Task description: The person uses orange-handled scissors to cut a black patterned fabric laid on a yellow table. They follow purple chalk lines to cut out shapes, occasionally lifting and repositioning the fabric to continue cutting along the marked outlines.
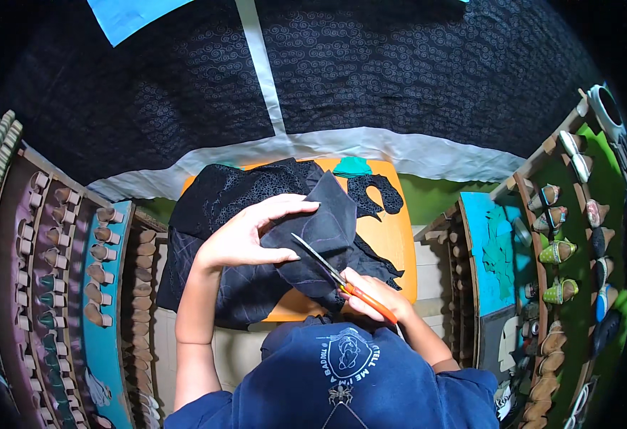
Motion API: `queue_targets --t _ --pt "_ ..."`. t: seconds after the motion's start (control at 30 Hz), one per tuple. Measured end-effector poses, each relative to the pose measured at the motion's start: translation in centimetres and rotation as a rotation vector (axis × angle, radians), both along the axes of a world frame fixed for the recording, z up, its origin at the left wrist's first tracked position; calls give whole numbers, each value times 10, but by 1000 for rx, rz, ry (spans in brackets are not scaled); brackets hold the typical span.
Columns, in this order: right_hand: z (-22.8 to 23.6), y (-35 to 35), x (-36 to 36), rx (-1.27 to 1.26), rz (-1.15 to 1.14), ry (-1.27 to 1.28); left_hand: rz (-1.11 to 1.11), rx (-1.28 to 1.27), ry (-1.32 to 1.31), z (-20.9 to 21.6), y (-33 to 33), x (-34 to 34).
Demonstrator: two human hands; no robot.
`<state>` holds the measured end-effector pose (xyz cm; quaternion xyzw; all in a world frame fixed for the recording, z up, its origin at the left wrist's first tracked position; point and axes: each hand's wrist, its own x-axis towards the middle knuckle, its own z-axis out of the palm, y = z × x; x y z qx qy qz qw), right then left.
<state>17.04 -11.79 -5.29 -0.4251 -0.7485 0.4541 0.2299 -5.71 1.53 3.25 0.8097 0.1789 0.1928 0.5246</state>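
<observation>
Cutting seems in hand: the left hand (238,232), fingers and thumb curved wide, holds the cloth (331,211) over the tabletop (401,247); the right (376,292) wraps the scissors (368,302). Next calls for steady guiding along the drawn line (333,237).

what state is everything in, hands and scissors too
left hand: thumb and forefinger apart, at the dark cloth piece
right hand: closed around the scissors
scissors: blades over the cloth, opening unclear
dark cloth piece: marked with thin pale lines
black patterned cloth: draped, wrinkled
black cutout: cut to a curved shape
table: partly covered
green cloth: at the table's far edge
green scraps: scattered, overlapping
</observation>
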Motion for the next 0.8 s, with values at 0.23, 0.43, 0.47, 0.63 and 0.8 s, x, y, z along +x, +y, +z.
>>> queue_targets --t 0.23,0.43,0.47,0.63,0.8 --pt "-11 -2 -4 37 -58 63 -14 29 -16 0 -1 1" --pt "-2 1 -9 11 -50 121 10 64 -24 3 -7 4" --pt "0 0 -9 23 -47 118 15 70 -28 3 -7 4" --pt "-4 -1 -8 8 -45 105 27 107 -24 6 -8 2" --pt "3 0 -9 -15 -38 109 17 125 -14 7 -8 2"
